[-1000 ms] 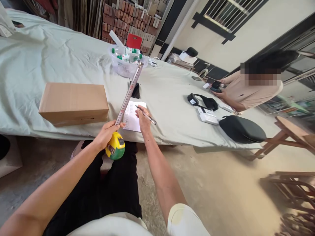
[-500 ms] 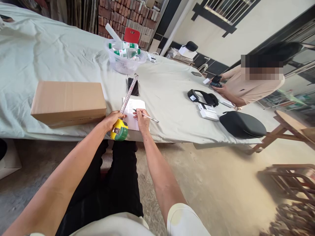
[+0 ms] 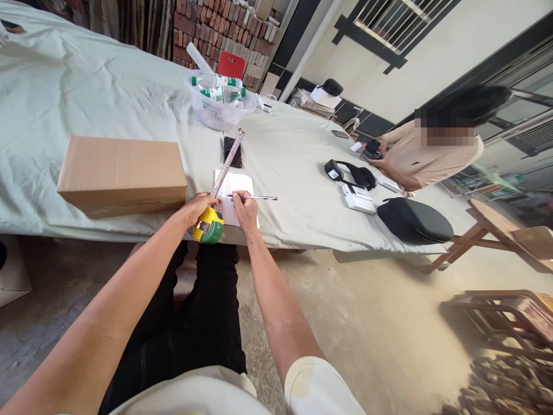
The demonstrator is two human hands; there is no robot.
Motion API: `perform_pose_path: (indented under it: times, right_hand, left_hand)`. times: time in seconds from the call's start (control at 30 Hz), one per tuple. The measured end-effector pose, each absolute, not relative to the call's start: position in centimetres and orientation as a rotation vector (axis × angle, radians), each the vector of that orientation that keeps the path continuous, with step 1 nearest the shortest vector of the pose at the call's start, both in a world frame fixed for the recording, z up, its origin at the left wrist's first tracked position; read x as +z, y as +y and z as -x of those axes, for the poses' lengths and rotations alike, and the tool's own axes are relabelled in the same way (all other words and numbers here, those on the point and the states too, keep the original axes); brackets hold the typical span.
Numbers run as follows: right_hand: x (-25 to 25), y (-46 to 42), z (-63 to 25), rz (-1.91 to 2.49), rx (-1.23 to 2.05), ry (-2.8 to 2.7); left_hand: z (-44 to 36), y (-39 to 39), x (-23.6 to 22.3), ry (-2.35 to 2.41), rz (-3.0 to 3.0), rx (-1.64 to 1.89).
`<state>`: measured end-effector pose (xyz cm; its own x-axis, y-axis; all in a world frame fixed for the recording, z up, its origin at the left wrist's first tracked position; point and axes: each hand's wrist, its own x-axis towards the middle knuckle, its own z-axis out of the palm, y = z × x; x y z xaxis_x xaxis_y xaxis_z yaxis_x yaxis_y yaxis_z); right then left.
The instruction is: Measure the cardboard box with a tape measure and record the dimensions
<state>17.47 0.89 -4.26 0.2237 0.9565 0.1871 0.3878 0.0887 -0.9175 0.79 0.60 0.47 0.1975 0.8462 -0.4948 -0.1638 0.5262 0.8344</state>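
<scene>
My left hand (image 3: 197, 208) is closed on a yellow and green tape measure (image 3: 209, 225) at the table's near edge. Its blade (image 3: 227, 162) is drawn out and slants away over a sheet of paper (image 3: 235, 183) and across a black phone (image 3: 234, 152). Rows of small marks cover the paper's left part. Pinched in my right hand (image 3: 244, 208) is a pen (image 3: 261, 198), lying nearly level over the paper with its tip to the left. Whether the tip touches the paper I cannot tell. Left of my hands stands a closed cardboard box (image 3: 123, 173).
A clear plastic tub (image 3: 216, 114) with bottles stands at the back of the cloth-covered table (image 3: 285, 155). To the right lie a black headset (image 3: 352, 174), white devices (image 3: 359, 200) and a black case (image 3: 415, 221). Another person (image 3: 436, 155) holds a dark device across the table.
The pen in my right hand has swung from a slant to nearly level, and that hand has shifted slightly left. My left hand keeps hold of the tape measure. The view has turned a little.
</scene>
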Motion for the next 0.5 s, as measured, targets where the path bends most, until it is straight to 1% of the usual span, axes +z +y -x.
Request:
perform_pose_path:
  times: [0.2, 0.5]
  right_hand:
    - [-4.33, 1.06, -17.45, 1.531, 0.612, -1.376]
    - [-4.74, 1.28, -17.54, 1.515, 0.640, -1.389]
  left_hand:
    - [-0.76, 0.71, 0.02, 1.158, -0.747, 0.786]
    - [-0.67, 0.75, 0.00, 1.173, -0.802, 0.744]
